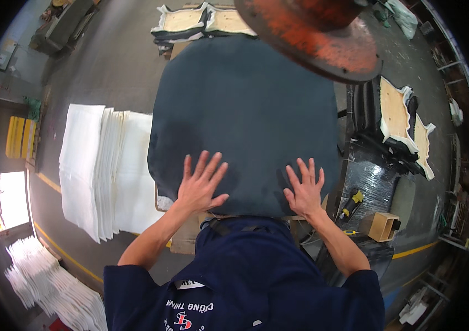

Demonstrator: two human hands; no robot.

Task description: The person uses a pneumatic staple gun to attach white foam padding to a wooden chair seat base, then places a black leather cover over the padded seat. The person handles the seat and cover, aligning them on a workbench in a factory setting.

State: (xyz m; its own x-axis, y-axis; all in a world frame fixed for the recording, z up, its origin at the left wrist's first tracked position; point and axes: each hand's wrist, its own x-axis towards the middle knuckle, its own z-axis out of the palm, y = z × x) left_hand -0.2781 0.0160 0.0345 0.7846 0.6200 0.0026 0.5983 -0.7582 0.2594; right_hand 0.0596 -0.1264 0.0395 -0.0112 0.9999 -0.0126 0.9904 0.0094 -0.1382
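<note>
In front of me lies a large dark blue-grey sheet (245, 110), smooth, with rounded corners; whether it is fabric or another covering I cannot tell. Near its lower left part my left hand (201, 182) rests flat, fingers spread. My right hand (305, 190) lies on the lower right part in the same way, its fingers apart. Neither hand holds anything. Above the sheet's far right corner hangs a worn orange-red metal disc (323, 38), which hides that corner. What lies beneath the sheet is mostly covered.
White sheets (94, 171) are stacked at the left. Wooden panels edged in white and black (397, 110) stand at the right, with more panels (179, 21) at the far end. A yellow-black power tool (352, 203) and a small wooden box (380, 226) sit on a plastic-wrapped surface (369, 176).
</note>
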